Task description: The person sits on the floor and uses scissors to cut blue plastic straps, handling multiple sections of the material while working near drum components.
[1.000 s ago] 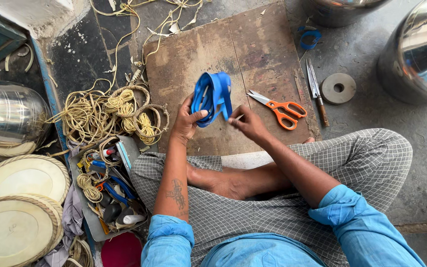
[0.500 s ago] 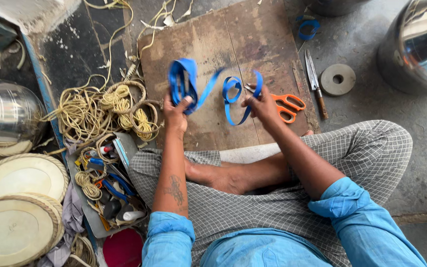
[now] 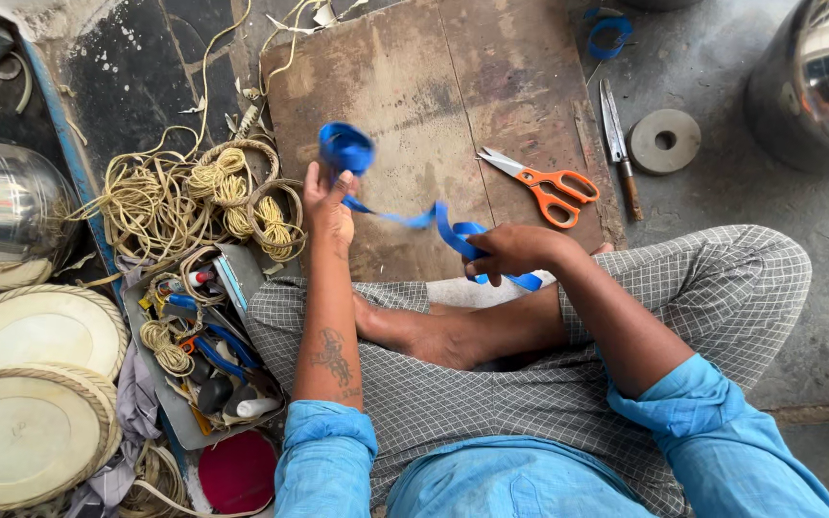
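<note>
Ribbon point(image 3: 434, 217): blue, twisted, taut between hands | left hand point(image 3: 326, 203) grips its coil | right hand point(image 3: 506, 252) fist closed round it

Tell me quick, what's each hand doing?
Left hand: closed on the blue strap roll.
Right hand: closed on the strap's free end.

Floor-level craft workshop: worn wood work board point(image 3: 434, 105), cord coils point(image 3: 194, 197) left, tool tray point(image 3: 199, 355) near-left, scissors point(image 3: 544, 182) + knife point(image 3: 618, 144) right.
</note>
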